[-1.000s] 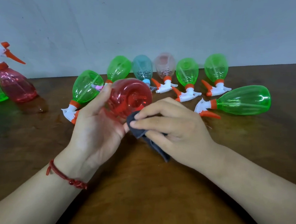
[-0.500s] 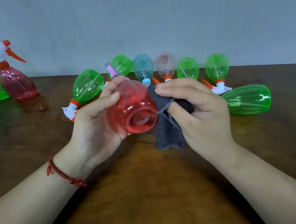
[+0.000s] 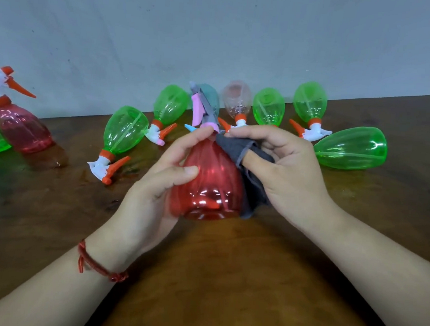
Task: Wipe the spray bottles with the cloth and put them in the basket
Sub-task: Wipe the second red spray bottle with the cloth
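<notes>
We're gripping the translucent red plastic spray bottle [image 3: 210,180] with left hand [image 3: 150,196], base near, nozzle far; right hand [image 3: 292,173] pinching dark grey cloth [image 3: 240,149] at its right shoulder.

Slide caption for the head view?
Left hand grips red bottle; right hand holds grey cloth against its neck.

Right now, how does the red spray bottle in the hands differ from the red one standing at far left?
The held red bottle is gripped by the left hand, the right hand holding a grey cloth against it; the far-left red bottle stands untouched on the table. The held one's sprayer is pink, the other's white with an orange trigger. Both are translucent red.
</notes>
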Available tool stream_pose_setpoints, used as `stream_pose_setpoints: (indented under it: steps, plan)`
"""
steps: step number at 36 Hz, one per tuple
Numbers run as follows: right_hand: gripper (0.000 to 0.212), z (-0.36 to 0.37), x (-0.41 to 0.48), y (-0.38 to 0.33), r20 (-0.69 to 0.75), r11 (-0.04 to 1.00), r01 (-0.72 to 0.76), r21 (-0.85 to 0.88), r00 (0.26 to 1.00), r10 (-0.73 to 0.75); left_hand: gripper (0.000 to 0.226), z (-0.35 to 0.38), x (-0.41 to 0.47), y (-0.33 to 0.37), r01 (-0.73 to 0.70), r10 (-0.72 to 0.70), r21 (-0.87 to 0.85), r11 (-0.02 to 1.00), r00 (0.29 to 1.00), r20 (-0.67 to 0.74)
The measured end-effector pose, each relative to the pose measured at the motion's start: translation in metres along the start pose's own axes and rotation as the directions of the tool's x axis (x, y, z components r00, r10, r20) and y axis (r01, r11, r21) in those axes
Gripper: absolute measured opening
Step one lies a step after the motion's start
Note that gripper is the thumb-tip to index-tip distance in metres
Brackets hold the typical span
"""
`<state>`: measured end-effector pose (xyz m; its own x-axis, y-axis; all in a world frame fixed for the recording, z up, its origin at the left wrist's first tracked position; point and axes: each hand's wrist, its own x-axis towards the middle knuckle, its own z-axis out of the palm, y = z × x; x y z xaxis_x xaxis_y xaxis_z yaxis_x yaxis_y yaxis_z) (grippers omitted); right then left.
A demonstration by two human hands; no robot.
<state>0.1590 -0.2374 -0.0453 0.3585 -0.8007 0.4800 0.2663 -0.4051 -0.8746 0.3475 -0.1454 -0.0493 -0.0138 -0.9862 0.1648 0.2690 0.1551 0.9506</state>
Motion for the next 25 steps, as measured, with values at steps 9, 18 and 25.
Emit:
stream_pose_setpoints:
  steps: [9,18,25]
  plan:
    - [0.034,-0.003,-0.004,-0.006,0.143,0.998,-0.056,-0.008,0.988,0.057,0.063,-0.015,0.009,0.002,0.047,-0.035,0.025,0.999,0.941,-0.337]
    - [0.022,0.002,0.001,-0.018,0.198,0.722,-0.423,0.547,0.904,0.380,0.076,-0.006,0.007,-0.007,0.042,0.046,0.251,0.967,0.941,-0.334]
    - [0.020,0.009,-0.003,-0.003,0.030,0.850,-0.301,0.433,0.947,0.320,0.066,0.006,0.003,-0.007,0.008,0.067,0.301,0.954,0.968,-0.240]
